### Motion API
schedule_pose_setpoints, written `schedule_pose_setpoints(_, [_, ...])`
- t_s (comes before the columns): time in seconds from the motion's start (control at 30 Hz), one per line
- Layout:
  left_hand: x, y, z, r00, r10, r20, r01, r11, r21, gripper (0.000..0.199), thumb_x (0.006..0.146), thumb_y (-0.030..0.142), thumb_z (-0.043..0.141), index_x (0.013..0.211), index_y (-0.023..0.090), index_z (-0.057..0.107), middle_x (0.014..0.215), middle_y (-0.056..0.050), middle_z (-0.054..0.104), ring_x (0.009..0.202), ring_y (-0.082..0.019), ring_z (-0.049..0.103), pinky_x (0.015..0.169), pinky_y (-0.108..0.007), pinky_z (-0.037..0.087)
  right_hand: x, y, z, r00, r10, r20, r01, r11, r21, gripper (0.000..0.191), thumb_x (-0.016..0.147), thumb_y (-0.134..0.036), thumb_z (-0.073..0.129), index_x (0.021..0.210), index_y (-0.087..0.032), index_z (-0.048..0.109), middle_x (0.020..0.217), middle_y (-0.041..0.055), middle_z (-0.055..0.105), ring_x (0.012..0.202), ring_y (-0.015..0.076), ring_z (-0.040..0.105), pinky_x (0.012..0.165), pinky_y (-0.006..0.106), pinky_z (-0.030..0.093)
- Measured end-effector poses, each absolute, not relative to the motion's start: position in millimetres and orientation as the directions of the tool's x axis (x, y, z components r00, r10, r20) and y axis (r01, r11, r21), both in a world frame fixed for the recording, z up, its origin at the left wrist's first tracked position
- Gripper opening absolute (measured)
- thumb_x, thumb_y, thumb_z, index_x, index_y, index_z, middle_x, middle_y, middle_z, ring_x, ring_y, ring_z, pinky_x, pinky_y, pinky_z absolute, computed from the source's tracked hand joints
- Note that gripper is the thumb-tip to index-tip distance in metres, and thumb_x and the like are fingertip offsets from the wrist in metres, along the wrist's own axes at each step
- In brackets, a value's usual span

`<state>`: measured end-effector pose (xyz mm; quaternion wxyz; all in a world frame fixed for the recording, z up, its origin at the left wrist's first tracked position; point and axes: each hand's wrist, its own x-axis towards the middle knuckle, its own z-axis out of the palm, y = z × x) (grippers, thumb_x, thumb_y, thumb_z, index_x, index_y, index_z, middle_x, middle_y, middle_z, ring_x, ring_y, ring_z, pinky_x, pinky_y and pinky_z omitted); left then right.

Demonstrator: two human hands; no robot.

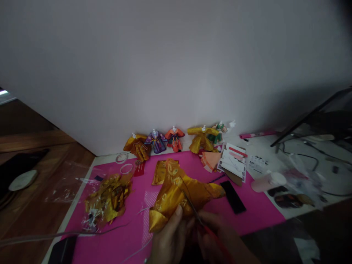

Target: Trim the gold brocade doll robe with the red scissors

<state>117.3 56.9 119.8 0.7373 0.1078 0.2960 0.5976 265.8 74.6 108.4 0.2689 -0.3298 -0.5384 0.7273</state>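
Observation:
A shiny gold satin doll robe with a pale printed pattern is held up over the pink mat. My left hand grips its lower edge, thumb on top of the cloth. In my right hand is a pair of red-handled scissors, the thin blades slightly parted and lying across the front of the robe. The fingers under the cloth are partly hidden in shadow. Behind the robe lies another gold satin piece, flat on the mat.
Gold scraps in clear plastic lie at left. Dressed headless dolls, including a purple one and a gold one, stand along the wall. A black phone, cards and a pink bottle are at right.

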Motion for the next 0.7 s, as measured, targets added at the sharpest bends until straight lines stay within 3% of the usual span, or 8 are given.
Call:
schedule_pose_setpoints(0.23, [119,55,119,0.129,0.951,-0.282,-0.842,0.255,0.475,0.014,0.089,0.027,0.069,0.086,0.023,0.082,0.081,-0.003,0.079,0.084,-0.019,0.072,0.102,-0.038,0.050,265,77,115,-0.631,0.738,-0.238,-0.008,-0.313,-0.950,0.066,0.078,-0.081,0.059,0.086,-0.016,0.064,0.061,-0.0034,0.051,0.050,0.0093,0.045,0.046,0.020,0.034])
schedule_pose_setpoints(0.43, [118,55,117,0.104,0.941,-0.323,-0.823,0.264,0.502,0.015,0.089,0.028,0.069,0.086,0.021,0.082,0.081,-0.004,0.079,0.098,-0.024,0.072,0.103,-0.039,0.050,263,74,105,-0.635,0.747,-0.198,-0.043,-0.290,-0.956,0.067,0.077,-0.081,0.060,0.090,-0.016,0.069,0.059,-0.0037,0.050,0.048,0.0093,0.044,0.044,0.021,0.035])
schedule_pose_setpoints(0.7, [118,55,117,0.143,0.940,-0.310,-0.830,0.285,0.480,0.014,0.088,0.031,0.071,0.087,0.022,0.082,0.085,-0.004,0.079,0.100,-0.023,0.072,0.103,-0.037,0.049,271,67,133,-0.551,0.817,-0.170,0.075,-0.154,-0.985,0.060,0.087,-0.076,0.051,0.104,-0.023,0.073,0.076,0.0032,0.057,0.063,0.0158,0.053,0.057,0.028,0.046])
